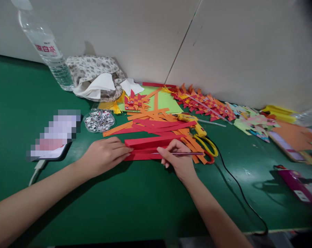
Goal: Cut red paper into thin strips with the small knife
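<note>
My left hand [105,155] lies on the green table, fingers pressed together on the left end of a folded red paper strip [150,142]. My right hand [177,156] is closed around a thin pen-like tool [187,153] held level over the red paper. Just behind lies a pile of red and orange paper strips [158,125]. Yellow-handled scissors [206,143] lie to the right of my right hand.
A phone [54,137] on a cable lies at left, a tray of googly eyes [99,120] beside it. A water bottle [46,48] and a cloth bag with tissues [96,77] stand behind. Woven paper fish [204,101] line the wall. A black cable [238,186] runs right.
</note>
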A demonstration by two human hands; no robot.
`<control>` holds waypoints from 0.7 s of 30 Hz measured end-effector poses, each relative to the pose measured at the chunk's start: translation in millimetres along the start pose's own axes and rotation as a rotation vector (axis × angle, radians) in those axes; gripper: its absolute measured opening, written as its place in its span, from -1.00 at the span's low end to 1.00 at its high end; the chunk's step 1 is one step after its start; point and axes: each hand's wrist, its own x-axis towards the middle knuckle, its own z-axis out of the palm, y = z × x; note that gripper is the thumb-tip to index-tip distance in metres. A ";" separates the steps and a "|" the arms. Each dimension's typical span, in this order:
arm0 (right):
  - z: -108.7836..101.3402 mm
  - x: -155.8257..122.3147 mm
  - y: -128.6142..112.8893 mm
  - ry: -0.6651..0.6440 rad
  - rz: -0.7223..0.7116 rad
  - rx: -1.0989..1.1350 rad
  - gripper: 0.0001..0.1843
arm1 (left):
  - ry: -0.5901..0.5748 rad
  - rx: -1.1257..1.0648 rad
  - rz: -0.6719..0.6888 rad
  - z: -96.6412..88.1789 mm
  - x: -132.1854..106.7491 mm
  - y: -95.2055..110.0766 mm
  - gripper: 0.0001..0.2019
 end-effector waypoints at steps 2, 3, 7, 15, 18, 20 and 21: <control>6.6 -0.1 1.3 -0.020 0.019 -0.021 -0.59 | 0.002 0.000 0.000 -0.3 0.8 0.3 -0.78; 8.8 -0.1 1.8 -0.016 0.022 -0.035 -0.59 | 0.005 0.002 0.000 -0.6 1.2 0.6 -0.78; 11.5 0.6 2.2 0.022 0.044 -0.054 -0.58 | 0.008 0.004 0.003 -2.2 2.7 1.8 -0.77; 10.1 1.8 4.0 0.020 0.047 -0.048 -0.58 | 0.001 -0.007 -0.004 -1.8 2.1 1.2 -0.77; 9.6 2.0 5.7 0.021 0.048 -0.041 -0.59 | -0.012 -0.010 -0.011 -0.6 1.0 0.8 -0.78; 8.6 2.3 6.6 0.032 0.045 -0.049 -0.59 | -0.010 -0.011 -0.015 -0.1 0.9 0.8 -0.79; 7.9 2.4 6.9 0.040 0.041 -0.055 -0.59 | -0.008 -0.010 -0.015 0.0 1.0 0.9 -0.79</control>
